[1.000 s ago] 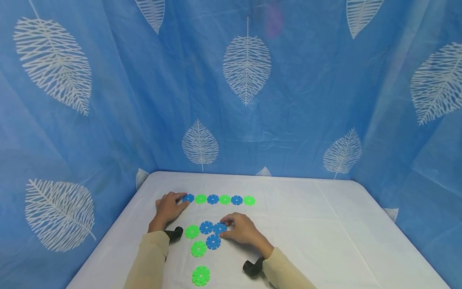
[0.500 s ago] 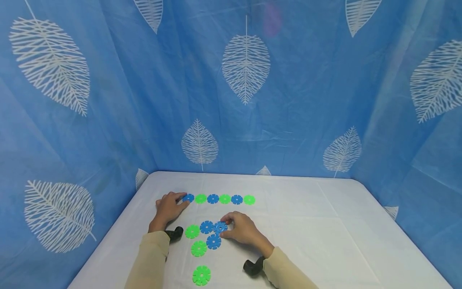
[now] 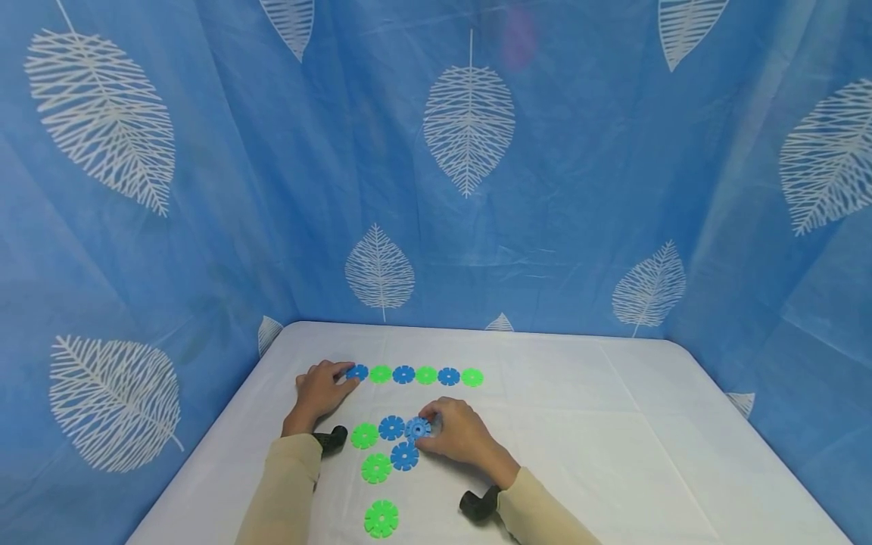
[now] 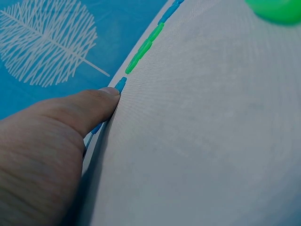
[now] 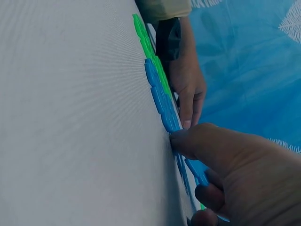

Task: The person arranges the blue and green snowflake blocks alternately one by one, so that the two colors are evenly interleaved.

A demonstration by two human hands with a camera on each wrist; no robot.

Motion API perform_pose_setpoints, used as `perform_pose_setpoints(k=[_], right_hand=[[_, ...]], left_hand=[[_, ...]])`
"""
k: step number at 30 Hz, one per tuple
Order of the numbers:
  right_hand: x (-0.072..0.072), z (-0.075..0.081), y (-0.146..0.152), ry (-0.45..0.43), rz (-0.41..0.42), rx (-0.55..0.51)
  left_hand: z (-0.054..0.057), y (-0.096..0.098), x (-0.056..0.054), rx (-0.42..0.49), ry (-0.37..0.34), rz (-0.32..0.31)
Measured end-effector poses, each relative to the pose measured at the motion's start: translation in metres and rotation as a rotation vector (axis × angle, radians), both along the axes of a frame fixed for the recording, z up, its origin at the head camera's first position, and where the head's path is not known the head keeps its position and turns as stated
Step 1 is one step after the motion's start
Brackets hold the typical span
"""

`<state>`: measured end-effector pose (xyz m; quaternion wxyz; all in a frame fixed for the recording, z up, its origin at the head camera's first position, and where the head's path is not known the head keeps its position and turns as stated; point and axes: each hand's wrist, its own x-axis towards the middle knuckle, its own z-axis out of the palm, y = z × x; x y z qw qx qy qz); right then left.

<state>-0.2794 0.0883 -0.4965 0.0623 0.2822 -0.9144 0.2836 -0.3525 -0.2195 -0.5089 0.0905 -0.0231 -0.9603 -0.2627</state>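
In the head view, a row of alternating blue and green notched plastic discs runs across the back of the table. At its left end my left hand [image 3: 319, 391] holds the first blue disc [image 3: 357, 372] between thumb and forefinger. The left wrist view has the thumb against that disc's edge [image 4: 121, 84]. My right hand [image 3: 458, 432] pinches another blue disc [image 3: 418, 429] by its rim, tilted in the right wrist view. Beside it lie two blue discs, one to the left [image 3: 391, 428] and one nearer [image 3: 405, 456].
Green discs lie left and nearer: one by the left wrist [image 3: 364, 436], another below it [image 3: 376, 468], a third towards the front [image 3: 381, 519]. The row's last green disc [image 3: 472, 377] marks its right end. A blue leaf-print curtain [image 3: 579, 189] surrounds the white table [image 3: 613, 454].
The blue disc in the right hand has tipped and now catches more light, apart from the ones beside it. Both hands stay in nearly the same places.
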Motion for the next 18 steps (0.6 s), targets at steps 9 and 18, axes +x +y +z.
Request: perform_pose_setpoints(k=[9,18], right_hand=[[0.001,0.0007,0.0,0.14,-0.018,0.047],[0.0018,0.004,0.0025,0.226,-0.022,0.016]], left_hand=[[0.0025,0.0011,0.002,0.0,-0.023,0.002],[0.0018,-0.0003,0.0009,-0.006,-0.011,-0.007]])
